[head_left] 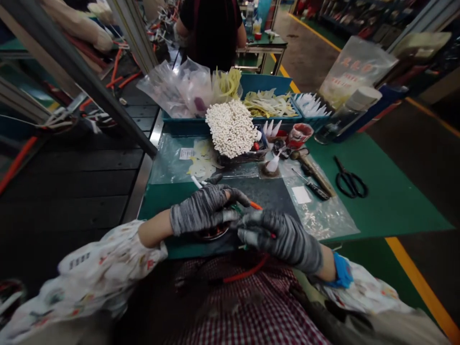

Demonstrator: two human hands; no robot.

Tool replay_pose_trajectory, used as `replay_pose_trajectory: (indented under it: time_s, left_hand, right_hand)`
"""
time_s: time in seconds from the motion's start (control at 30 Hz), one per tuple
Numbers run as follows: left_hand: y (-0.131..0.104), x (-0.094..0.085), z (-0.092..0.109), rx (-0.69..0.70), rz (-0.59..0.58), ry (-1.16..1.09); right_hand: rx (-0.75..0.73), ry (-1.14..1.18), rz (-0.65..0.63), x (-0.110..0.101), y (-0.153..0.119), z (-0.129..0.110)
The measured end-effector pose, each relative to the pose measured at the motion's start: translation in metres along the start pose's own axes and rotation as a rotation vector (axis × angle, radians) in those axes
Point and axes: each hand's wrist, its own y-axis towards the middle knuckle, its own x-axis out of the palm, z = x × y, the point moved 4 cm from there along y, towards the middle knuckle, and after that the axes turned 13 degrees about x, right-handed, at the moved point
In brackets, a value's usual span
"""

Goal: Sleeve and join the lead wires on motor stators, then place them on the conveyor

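My left hand (206,208), in a grey striped glove with dark fingertips, is bent over a round part with copper windings (213,233), perhaps a motor stator. My right hand (282,237), gloved alike, closes its fingertips close to the left fingers. What either hand pinches is hidden behind the fingers. An orange sleeved lead (255,205) shows between the hands, and another orange-red lead (247,274) hangs over my checked apron. White tubing ends (196,182) stick out beyond my left hand. Gloves cover most of the wound part.
A bundle of white sticks (232,128) stands before blue bins (187,127) of plastic bags and yellowish strips. To the right lie a hammer (316,175), screwdriver (316,190) and black scissors (350,182). A metal post (108,103) rises left; a person (212,33) works ahead.
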Motion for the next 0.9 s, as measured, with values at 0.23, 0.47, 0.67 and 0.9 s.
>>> replay_pose_trajectory:
  time_s: [0.23, 0.47, 0.67, 0.9]
  left_hand:
    - [-0.022, 0.002, 0.036, 0.020, 0.166, 0.573]
    - [-0.023, 0.037, 0.048, 0.092, 0.225, 0.941]
    - [-0.024, 0.057, 0.041, 0.166, 0.320, 0.972]
    - [-0.084, 0.004, 0.036, 0.094, 0.370, 0.591]
  right_hand:
    - [0.010, 0.088, 0.167, 0.014, -0.003, 0.013]
    - [0.099, -0.011, 0.272, 0.006, -0.010, 0.010]
    - [0.331, 0.367, 0.655, 0.030, 0.002, 0.025]
    - [0.356, 0.589, 0.714, 0.080, 0.034, 0.038]
